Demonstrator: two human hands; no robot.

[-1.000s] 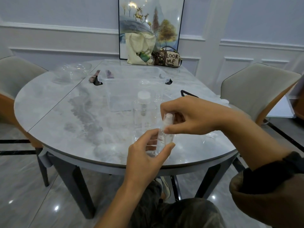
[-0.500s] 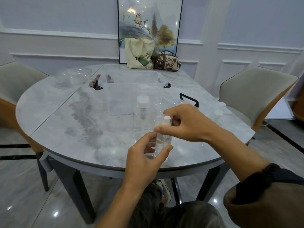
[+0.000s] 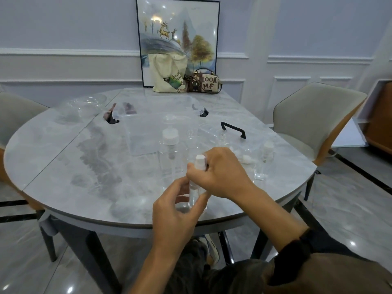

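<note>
A small clear bottle [image 3: 194, 193] with a white top [image 3: 200, 160] stands upright near the table's front edge. My left hand [image 3: 176, 211] grips its lower body between thumb and fingers. My right hand [image 3: 220, 174] comes in from the right and pinches the bottle's neck just under the white top. Behind it stands a taller clear bottle with a white cap [image 3: 170, 154].
On the grey marble table [image 3: 84, 166] sit a clear plastic box [image 3: 157, 124], its lid with a black handle [image 3: 233, 129], another small bottle [image 3: 264, 162] and white caps [image 3: 246, 159] at right, clear dishes [image 3: 84, 105] at back left, bags [image 3: 184, 79] at the back. Chairs flank both sides.
My right hand has slid down from covering the bottle's top to its neck, so the white top now shows. The view has tilted up a little. My left hand keeps its grip.
</note>
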